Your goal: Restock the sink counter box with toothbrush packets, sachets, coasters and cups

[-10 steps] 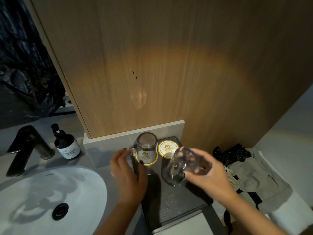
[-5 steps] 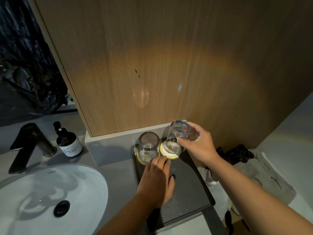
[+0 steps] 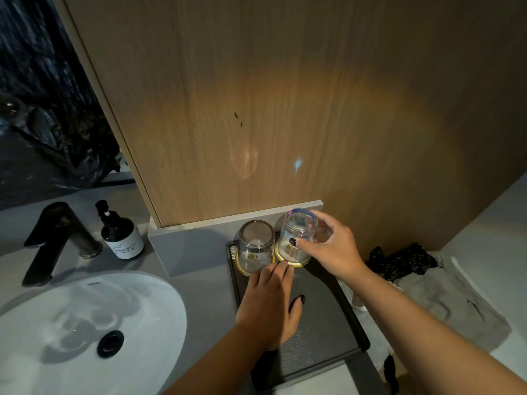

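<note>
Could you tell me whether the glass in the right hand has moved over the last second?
Yes. The glass went from midair above the dark tray back to the right coaster, beside the left glass.

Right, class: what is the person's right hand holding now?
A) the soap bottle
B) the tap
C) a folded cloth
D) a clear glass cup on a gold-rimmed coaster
D: the right hand grips the right-hand cup, which stands upside down on a coaster in the dark tray.

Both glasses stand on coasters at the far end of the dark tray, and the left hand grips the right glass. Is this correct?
Not quite: in the head view the right hand grips the right glass. The left hand rests on the dark tray. Both glasses do stand on coasters.
</note>
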A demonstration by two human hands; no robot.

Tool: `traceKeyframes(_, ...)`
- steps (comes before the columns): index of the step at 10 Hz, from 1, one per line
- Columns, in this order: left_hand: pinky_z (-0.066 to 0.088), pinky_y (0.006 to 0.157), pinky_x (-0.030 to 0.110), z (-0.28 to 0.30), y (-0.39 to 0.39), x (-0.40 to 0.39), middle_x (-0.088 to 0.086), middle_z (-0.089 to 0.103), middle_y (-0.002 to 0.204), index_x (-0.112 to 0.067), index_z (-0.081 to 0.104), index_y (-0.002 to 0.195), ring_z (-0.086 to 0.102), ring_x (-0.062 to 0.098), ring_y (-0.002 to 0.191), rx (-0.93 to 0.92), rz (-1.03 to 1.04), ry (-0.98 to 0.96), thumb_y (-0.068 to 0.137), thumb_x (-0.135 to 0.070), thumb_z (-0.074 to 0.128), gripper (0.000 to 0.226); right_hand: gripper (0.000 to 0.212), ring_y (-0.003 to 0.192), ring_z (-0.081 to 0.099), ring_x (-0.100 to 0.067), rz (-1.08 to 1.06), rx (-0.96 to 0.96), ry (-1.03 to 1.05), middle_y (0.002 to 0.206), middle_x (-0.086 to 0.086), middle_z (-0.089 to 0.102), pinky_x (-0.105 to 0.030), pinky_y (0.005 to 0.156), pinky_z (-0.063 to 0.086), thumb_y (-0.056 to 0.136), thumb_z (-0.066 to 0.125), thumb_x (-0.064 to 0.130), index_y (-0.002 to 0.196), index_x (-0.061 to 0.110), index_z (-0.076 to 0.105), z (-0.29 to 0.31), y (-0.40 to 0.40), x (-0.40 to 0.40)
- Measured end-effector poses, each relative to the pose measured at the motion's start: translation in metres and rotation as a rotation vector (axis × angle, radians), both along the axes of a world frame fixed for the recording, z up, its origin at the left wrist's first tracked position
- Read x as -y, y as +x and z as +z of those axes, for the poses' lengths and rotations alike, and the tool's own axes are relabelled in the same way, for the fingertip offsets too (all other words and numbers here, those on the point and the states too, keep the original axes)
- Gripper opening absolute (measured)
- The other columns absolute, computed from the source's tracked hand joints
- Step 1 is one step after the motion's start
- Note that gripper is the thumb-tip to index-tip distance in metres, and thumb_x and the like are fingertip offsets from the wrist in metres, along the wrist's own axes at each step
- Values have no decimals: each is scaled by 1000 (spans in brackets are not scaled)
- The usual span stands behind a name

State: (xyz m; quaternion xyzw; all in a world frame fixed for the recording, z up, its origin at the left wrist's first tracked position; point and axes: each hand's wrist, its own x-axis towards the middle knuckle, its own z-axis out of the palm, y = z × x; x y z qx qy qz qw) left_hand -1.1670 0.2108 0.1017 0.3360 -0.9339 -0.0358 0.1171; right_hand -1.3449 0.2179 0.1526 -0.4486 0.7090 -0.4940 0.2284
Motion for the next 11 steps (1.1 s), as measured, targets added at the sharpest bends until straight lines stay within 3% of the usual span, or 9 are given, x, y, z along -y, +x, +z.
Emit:
traceKeyframes(1, 46, 98, 37, 0, 0, -1, 6, 57, 132, -10, 55, 133, 55, 23, 119, -5, 2, 2, 84, -52, 42, 65, 65, 102, 62, -5, 2, 14, -2, 113, 3, 66, -25, 87, 53, 62, 85, 15, 122, 21, 60, -2, 0, 1)
traceKeyframes(2, 46, 98, 38, -1, 0, -2, 6, 56, 133, -10, 54, 133, 54, 23, 120, -15, 2, 9, 84, -51, 42, 65, 63, 103, 62, -4, -1, 27, 3, 114, 2, 65, -19, 82, 51, 64, 84, 12, 121, 22, 60, -5, 1, 2)
traceKeyframes(5, 46, 96, 37, 2, 1, -3, 6, 57, 132, -12, 55, 132, 56, 21, 118, -17, 3, 33, 84, -52, 43, 64, 62, 103, 62, -7, -12, 27, -12, 113, 2, 65, -16, 78, 49, 62, 85, 13, 114, 32, 57, -9, 2, 2)
traceKeyframes(8, 48, 95, 37, 3, 1, -4, 7, 59, 129, -10, 58, 129, 58, 22, 116, -22, 15, 47, 83, -50, 44, 63, 65, 107, 61, -6, 1, 73, -22, 118, 4, 63, -29, 89, 55, 62, 85, 15, 121, 22, 58, -17, 4, -1)
traceKeyframes(10, 38, 107, 31, 8, 4, -6, 5, 52, 137, -11, 50, 137, 50, 20, 126, -67, 12, 103, 87, -46, 45, 61, 68, 109, 59, -6, 33, 38, 15, 119, 4, 61, -30, 92, 54, 62, 85, 19, 123, 22, 55, -17, 1, -1)
traceKeyframes(11, 22, 113, 26, 19, 4, -7, 3, 38, 149, -14, 35, 146, 35, 17, 137, -101, 23, 215, 94, -38, 43, 58, 76, 114, 56, -9, 70, 10, 60, 123, 4, 59, -33, 97, 50, 62, 85, 24, 129, 21, 50, -11, 2, -2)
